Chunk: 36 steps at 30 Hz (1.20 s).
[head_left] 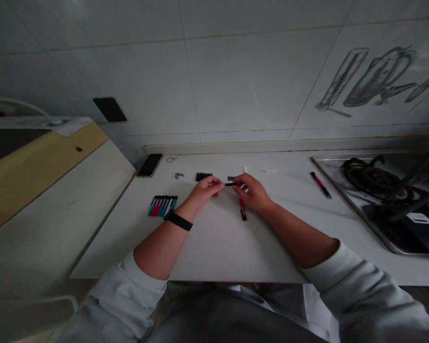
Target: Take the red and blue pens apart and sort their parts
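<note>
Both my hands meet over the middle of the white counter, fingertips pinched. A small, slim black pen part (pixel 230 184) spans the gap between them. My right hand (pixel 253 193) closes on its right end, and my left hand (pixel 204 191) pinches at its left end. A red pen barrel with a black end (pixel 242 210) lies just below my right hand, its top hidden by the fingers. Beyond my left hand is a row of black pieces (pixel 203 176). Small dark pieces (pixel 231 178) and thin white strips (pixel 247 169) lie beyond my right hand.
Several blue and red pen barrels (pixel 162 206) lie side by side at left, near small metallic parts (pixel 178 176) and a phone (pixel 150 165). Small whitish pieces (pixel 270 171) lie at the back. A red-black pen (pixel 321 185) rests near the gas stove (pixel 382 190). A tiled wall backs the counter.
</note>
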Available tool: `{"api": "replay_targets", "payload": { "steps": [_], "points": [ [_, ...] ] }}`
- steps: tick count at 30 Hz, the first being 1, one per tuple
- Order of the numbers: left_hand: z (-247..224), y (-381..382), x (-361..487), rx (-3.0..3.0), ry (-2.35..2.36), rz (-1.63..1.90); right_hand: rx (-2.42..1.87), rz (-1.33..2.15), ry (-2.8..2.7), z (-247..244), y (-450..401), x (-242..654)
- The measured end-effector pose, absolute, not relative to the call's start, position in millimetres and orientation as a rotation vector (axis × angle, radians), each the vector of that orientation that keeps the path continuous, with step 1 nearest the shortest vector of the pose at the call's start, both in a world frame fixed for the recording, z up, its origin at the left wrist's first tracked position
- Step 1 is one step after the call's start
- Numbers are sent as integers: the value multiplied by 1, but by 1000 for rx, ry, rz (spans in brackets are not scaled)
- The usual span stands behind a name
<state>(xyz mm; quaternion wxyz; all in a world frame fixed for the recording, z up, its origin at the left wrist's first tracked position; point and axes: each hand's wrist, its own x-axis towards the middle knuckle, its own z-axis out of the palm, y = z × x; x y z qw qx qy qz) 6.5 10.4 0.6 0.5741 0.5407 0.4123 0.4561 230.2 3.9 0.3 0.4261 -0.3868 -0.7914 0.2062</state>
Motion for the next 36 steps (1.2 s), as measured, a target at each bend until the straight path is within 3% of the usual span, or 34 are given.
{"api": "replay_targets", "payload": {
  "steps": [7,17,27,36],
  "points": [
    [-4,11,4,1469,992,1027,-1063,444,-2016,6,4,232],
    [6,-1,5,2274,1056,1094,-943,390,-2179,8,1,232],
    [-1,5,6,2213,1282,1125,-1414,26,-2255,-2,31,253],
    [0,3,6,2215,1285,1083,-1597,27,-2335,-4,29,249]
  ]
}}
